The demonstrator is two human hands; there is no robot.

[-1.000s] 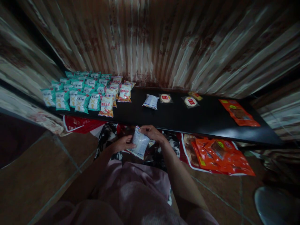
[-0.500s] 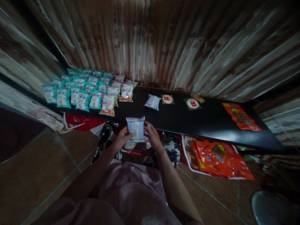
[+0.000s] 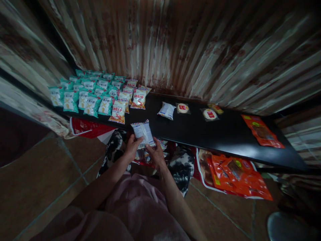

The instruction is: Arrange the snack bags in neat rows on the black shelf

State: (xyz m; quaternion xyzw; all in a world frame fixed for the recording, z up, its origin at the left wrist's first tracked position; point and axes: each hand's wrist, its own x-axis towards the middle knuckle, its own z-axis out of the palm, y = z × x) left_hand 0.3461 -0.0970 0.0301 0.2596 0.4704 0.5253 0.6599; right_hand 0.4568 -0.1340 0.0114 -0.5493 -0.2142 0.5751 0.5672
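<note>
Both my hands hold one small snack bag (image 3: pixel 142 131), white with a striped edge, its printed back facing me. My left hand (image 3: pixel 132 146) grips it at the lower left, thumb across the front. At the lower right corner, my right hand (image 3: pixel 156 153) pinches it with the thumb in front and fingers at the edge. The bag is tilted, just off the front edge of a black bench (image 3: pixel 190 130). Another white bag (image 3: pixel 166 110) lies back side up on the bench. To its left stand several orange-and-white snack bags (image 3: pixel 117 111) of the same striped style.
Several teal snack bags (image 3: pixel 92 105) stand in rows at the left. Two round wrapped cakes (image 3: pixel 183 108) and an orange packet (image 3: pixel 262 130) lie further right. Below the bench are a red basket (image 3: pixel 81 127) and, at right, a basket of orange packets (image 3: pixel 235 174). A pleated curtain hangs behind.
The bag in my hands has tilted, its top leaning left. My right hand has moved from the bag's right side down to its lower corner. The view has shifted slightly.
</note>
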